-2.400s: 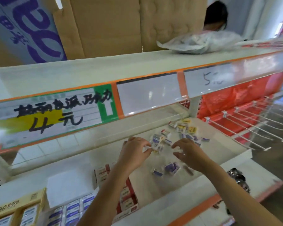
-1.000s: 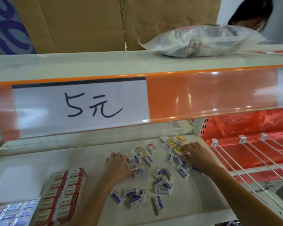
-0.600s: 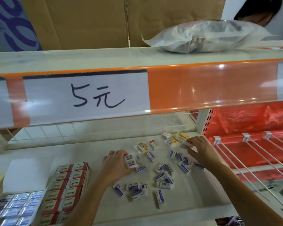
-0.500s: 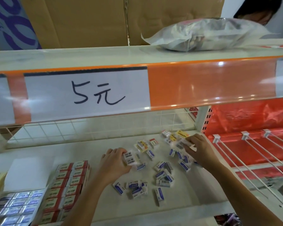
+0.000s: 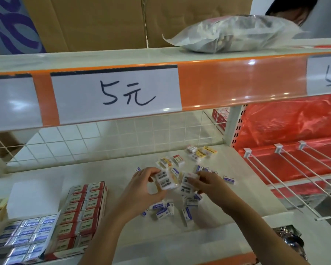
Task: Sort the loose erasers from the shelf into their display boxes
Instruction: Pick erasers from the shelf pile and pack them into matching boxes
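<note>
Loose erasers in white, blue and yellow wrappers lie scattered on the white lower shelf. My left hand holds a small stack of white erasers above the pile. Just right of it, my right hand pinches another white eraser; the two hands nearly meet. A red display box full of erasers sits at the left. Further left is a box of blue-labelled erasers with its lid up.
Yellow-wrapped erasers lie at the back right of the shelf. The upper shelf edge carries a "5元" price tag and a plastic bag. White display hooks stick out over red plastic at the right. A person stands behind the shelf.
My right hand left the back-right erasers and came toward my left hand with an eraser. My left hand lifted its erasers off the shelf.
</note>
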